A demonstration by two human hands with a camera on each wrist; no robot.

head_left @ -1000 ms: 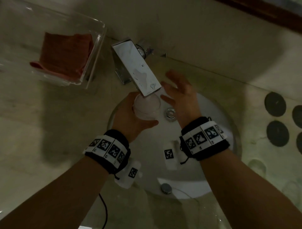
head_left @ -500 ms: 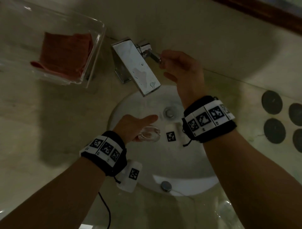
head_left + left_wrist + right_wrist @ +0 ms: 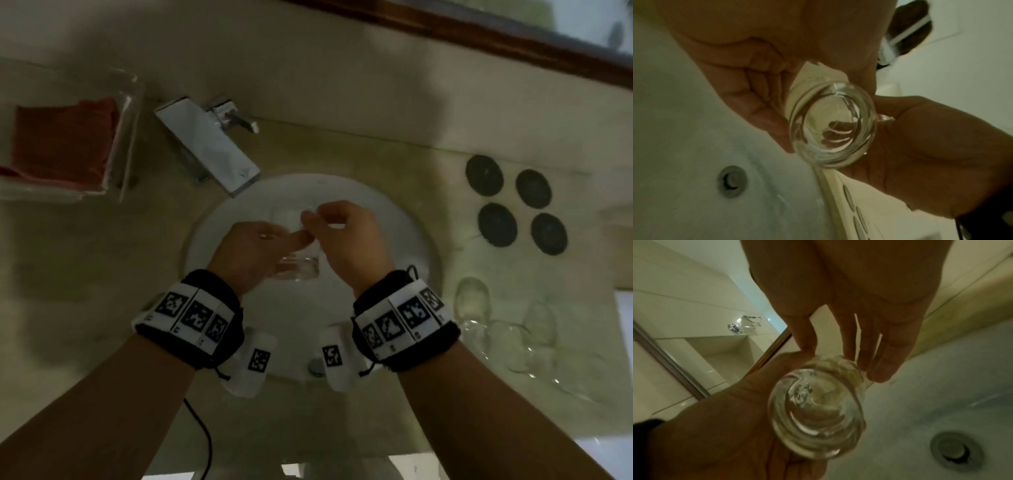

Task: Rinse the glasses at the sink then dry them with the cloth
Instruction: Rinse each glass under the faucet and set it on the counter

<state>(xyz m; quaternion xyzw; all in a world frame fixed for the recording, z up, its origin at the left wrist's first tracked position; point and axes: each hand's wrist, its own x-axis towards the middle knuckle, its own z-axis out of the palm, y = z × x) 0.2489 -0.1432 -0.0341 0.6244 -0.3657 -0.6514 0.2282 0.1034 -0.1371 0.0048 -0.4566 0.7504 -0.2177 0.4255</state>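
Small clear drinking glass [image 3: 298, 270], thick-based: held over the middle of the round white sink basin [image 3: 404, 240], clear of its rim, the left hand [image 3: 255, 251] curled round its wall, the right hand [image 3: 346, 240] with bent fingers [image 3: 879, 363] at its upper edge. Square chrome tap [image 3: 209, 149] overhangs the basin's far-left rim, apart from both hands. Folded red cloth [image 3: 63, 140] lies in a clear tray [image 3: 132, 113] far left; four dark round coasters [image 3: 513, 202] and more clear glasses [image 3: 474, 308] stand right of the basin.
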